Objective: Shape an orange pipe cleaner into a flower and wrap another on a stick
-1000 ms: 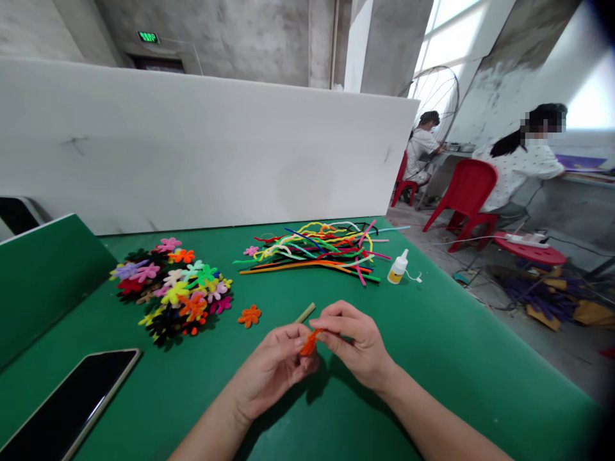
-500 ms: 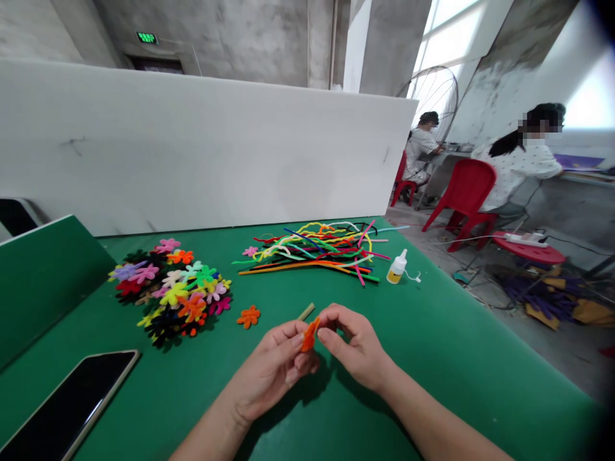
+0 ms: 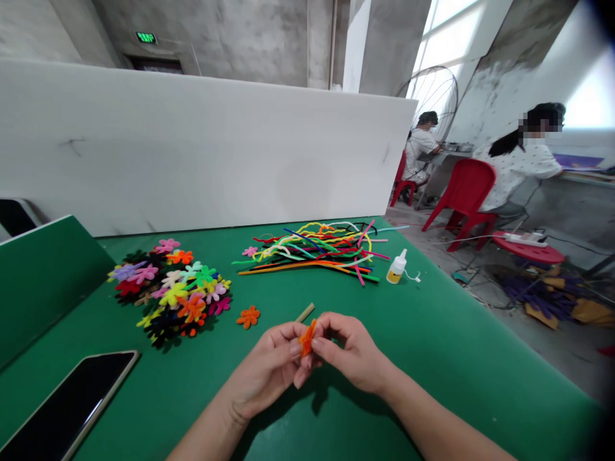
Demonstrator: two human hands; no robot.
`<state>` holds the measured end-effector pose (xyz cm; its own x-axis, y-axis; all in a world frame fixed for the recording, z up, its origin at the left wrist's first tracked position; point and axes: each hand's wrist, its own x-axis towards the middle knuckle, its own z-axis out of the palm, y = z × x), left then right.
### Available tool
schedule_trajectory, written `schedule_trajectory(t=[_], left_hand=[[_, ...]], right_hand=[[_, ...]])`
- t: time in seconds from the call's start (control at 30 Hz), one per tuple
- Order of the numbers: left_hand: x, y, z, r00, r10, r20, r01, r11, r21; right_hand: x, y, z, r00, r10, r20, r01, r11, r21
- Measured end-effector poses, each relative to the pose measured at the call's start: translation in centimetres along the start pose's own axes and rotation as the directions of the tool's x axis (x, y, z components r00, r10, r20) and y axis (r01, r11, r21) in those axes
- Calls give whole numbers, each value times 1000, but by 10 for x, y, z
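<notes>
Between the fingers of both hands is an orange pipe-cleaner flower (image 3: 307, 339), seen nearly edge-on. My left hand (image 3: 273, 365) pinches it from the left, with its other fingers curled beneath. My right hand (image 3: 353, 349) grips its right side between thumb and forefinger. Just beyond my left fingertips a short tan stick (image 3: 305, 312) lies on the green table (image 3: 375, 422). A second orange flower (image 3: 248, 317) rests flat to the left of my hands. Part of the held flower is hidden by my fingers.
A heap of colourful fuzzy flowers (image 3: 175, 291) lies at left, near a phone (image 3: 72, 410). Loose pipe cleaners (image 3: 312, 250) spread along the back, with a small glue bottle (image 3: 397, 267) to their right. A white partition (image 3: 216, 153) stands behind; two people sit at right.
My right fingers have come in closer and lower against the orange flower. Both hands have shifted slightly towards me, and the flower has tilted a little.
</notes>
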<state>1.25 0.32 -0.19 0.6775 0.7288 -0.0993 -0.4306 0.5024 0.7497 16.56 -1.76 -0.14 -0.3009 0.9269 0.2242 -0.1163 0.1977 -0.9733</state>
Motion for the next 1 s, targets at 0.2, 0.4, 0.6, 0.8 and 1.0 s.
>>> schedule_trajectory(t=[0.2, 0.4, 0.6, 0.8, 1.0], left_hand=[[0, -3, -1, 1000, -20, -11, 20, 1000, -9], [1, -2, -2, 999, -15, -47, 17, 1000, 26], [2, -1, -2, 996, -18, -89, 24, 998, 62], [1, 2, 1, 995, -3, -95, 15, 991, 129], [1, 5, 1, 987, 60, -150, -20, 967, 254]], right_hand=[[2, -2, 1, 999, -36, 4, 36, 999, 35], [2, -7, -1, 991, -126, -45, 116, 975, -190], [3, -3, -5, 983, -176, -48, 151, 935, -320], [3, 0, -6, 977, -209, -37, 170, 875, -453], [2, 0, -9, 968, -249, -3, 196, 770, -607]])
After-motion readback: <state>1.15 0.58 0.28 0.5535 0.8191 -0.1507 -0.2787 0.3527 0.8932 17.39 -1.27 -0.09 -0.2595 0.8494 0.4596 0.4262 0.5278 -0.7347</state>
